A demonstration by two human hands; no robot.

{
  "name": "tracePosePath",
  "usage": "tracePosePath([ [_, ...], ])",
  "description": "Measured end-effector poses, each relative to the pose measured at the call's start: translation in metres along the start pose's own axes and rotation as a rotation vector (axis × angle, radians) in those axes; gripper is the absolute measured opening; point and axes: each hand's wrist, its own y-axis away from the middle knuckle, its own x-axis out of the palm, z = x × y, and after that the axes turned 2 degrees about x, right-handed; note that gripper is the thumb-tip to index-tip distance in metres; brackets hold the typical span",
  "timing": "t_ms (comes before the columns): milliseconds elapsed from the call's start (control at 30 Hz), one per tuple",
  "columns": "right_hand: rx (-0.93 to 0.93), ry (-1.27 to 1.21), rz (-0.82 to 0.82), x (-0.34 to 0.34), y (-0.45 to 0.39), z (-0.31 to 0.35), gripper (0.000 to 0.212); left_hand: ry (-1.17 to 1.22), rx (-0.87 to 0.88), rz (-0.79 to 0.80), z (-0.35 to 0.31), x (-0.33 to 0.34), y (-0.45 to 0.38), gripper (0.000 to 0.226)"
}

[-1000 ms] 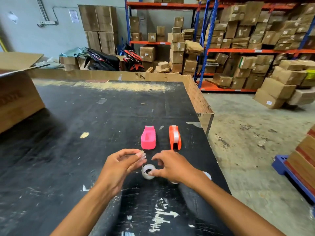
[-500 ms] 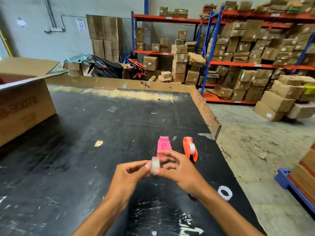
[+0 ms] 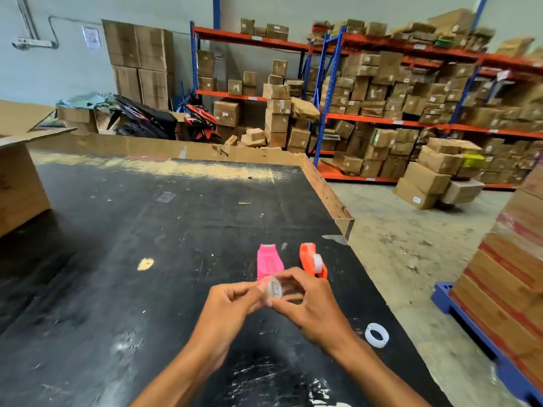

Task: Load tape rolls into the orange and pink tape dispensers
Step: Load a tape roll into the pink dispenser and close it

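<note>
My left hand (image 3: 232,301) and my right hand (image 3: 311,304) meet above black scuffed tabletop (image 3: 147,259), both pinching small clear tape roll (image 3: 273,289) by fingertips, roll raised off surface. Pink plastic tape dispenser (image 3: 268,261) lies flat just beyond my hands, cavity without roll. Orange plastic tape dispenser (image 3: 313,261) stands just right of pink one, white roll seated inside. Second white tape roll (image 3: 377,335) lies on tabletop right of my right wrist, near edge.
</note>
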Motion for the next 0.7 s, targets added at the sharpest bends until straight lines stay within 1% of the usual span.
tracePosePath([
  [67, -0.063, 0.045, -0.01, 0.002, -0.002, -0.003, 0.016, 0.011, 0.012, 0.031, 0.0, 0.001, -0.006, 0.02],
  [133, -0.114, 0.09, -0.021, 0.005, -0.007, -0.009, 0.015, -0.011, 0.011, 0.031, 0.0, 0.001, -0.013, 0.021],
  [300, -0.107, 0.088, -0.04, 0.007, -0.021, -0.023, 0.016, -0.109, -0.044, 0.01, -0.001, 0.004, -0.029, 0.033],
  [433, -0.034, 0.125, -0.093, 0.005, -0.04, -0.03, 0.019, -0.11, -0.096, 0.028, -0.007, 0.006, -0.045, 0.033],
  [500, 0.011, 0.149, -0.122, 0.004, -0.054, -0.03, 0.013, -0.103, -0.109, -0.015, -0.01, 0.003, -0.06, 0.03],
  [567, 0.106, 0.129, -0.15, 0.003, -0.07, -0.031, 0.016, -0.143, -0.107, -0.056, -0.009, 0.0, -0.076, 0.026],
  [633, 0.218, 0.148, -0.183, 0.002, -0.087, -0.035, 0.02, -0.305, -0.063, -0.09, 0.001, -0.006, -0.091, 0.028],
  [700, 0.288, 0.23, -0.184, 0.001, -0.1, -0.037, 0.024, -0.479, -0.024, -0.071, 0.015, -0.01, -0.104, 0.032],
])
